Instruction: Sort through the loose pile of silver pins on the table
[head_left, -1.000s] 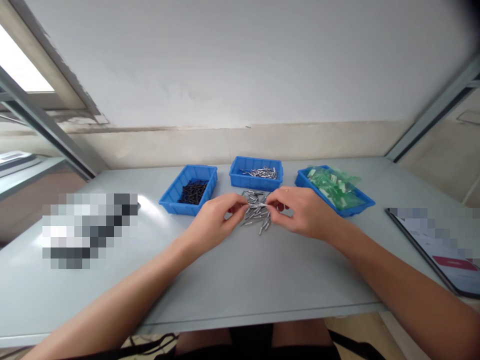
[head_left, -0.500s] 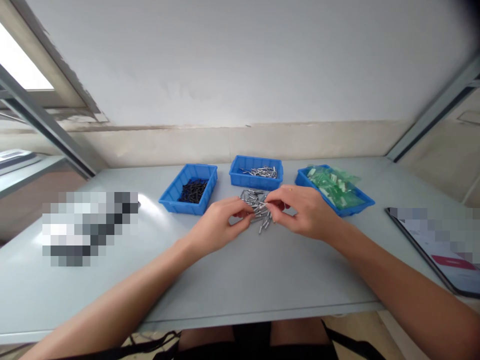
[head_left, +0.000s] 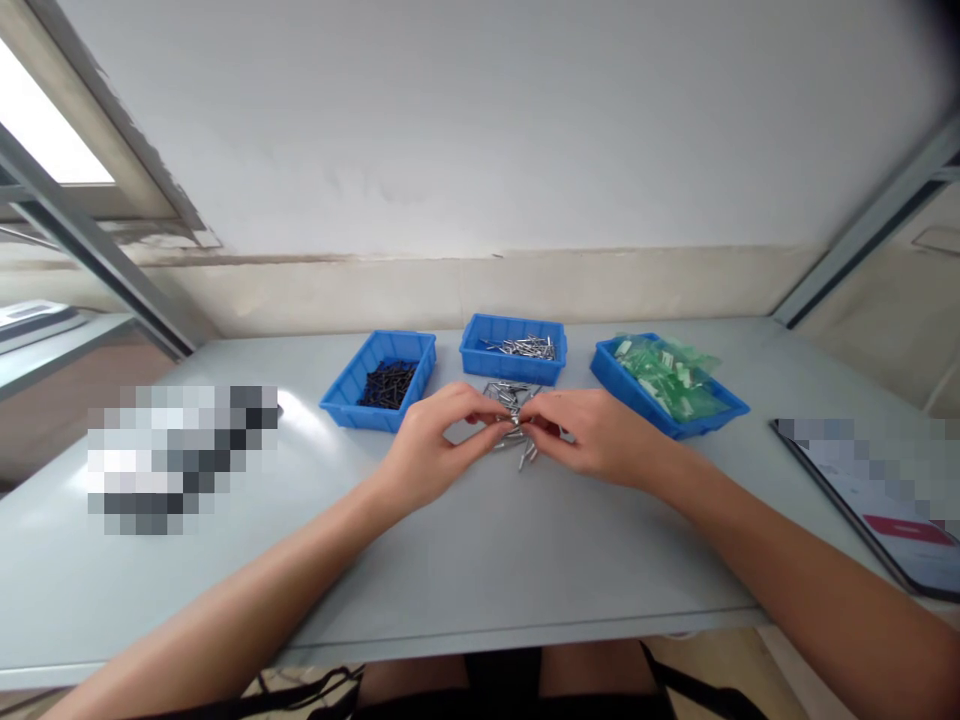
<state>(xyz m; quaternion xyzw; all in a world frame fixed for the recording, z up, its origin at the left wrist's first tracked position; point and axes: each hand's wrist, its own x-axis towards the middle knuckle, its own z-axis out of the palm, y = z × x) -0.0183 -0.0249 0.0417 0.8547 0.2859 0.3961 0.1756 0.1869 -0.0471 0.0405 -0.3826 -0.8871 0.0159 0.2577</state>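
Note:
My left hand (head_left: 427,440) is in a pinch, thumb and forefinger together. Facing it, my right hand (head_left: 592,430) pinches too, and the fingertips of both almost meet over a small pile of silver metal pins (head_left: 511,391) on the table. A small silver pin (head_left: 516,420) shows between the fingertips; most of it is hidden, so its exact kind cannot be made out. The pins look slim, some with a thicker section, like blind rivets. Part of the pile lies under my fingers.
Behind the pile stands a blue bin (head_left: 512,366) of silver pins. At left is a blue bin (head_left: 352,415) of black screws; at right, a blue bin (head_left: 626,388) with green plastic bags (head_left: 667,372). A tablet-like device (head_left: 877,510) lies far right, a blurred-out object (head_left: 176,455) left.
My hands have come together: the left moved slightly right, the right slightly left and down. The gap between their fingertips has closed over the pile.

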